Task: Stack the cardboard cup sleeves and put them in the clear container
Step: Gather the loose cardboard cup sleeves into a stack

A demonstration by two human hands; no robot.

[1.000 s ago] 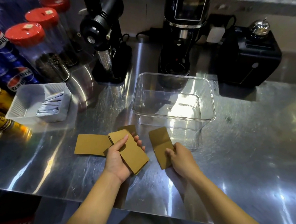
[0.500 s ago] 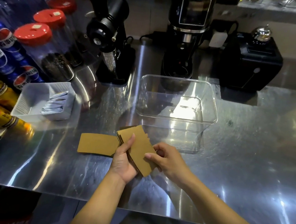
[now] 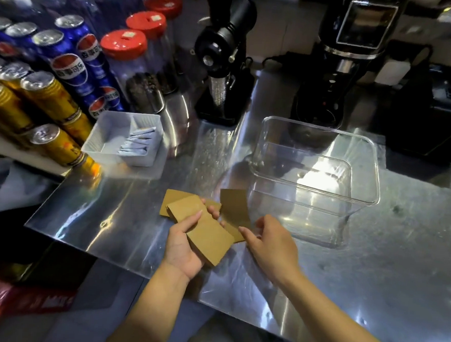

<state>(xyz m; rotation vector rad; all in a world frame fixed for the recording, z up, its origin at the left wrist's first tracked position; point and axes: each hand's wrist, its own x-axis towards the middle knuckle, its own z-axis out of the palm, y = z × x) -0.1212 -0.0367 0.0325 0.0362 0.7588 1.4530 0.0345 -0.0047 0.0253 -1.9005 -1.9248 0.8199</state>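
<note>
Right hand (image 3: pixel 270 242) now off stack (image 3: pixel 205 230), long axis diagonal

Right hand (image 3: pixel 270 242) released stack (image 3: pixel 202 227), now reaching loose sleeve (image 3: pixel 234 207)

Clear container (image 3: pixel 315 160) mouth open above; grinder (image 3: pixel 221 62) and tray (image 3: pixel 107 134) seemingly crowd left counter.

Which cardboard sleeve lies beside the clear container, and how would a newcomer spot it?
Find the clear container on the steel counter. Beside its near-left corner lies a brown sleeve, flat on the counter. Unlike the stack in the left hand, no hand holds it.
</note>
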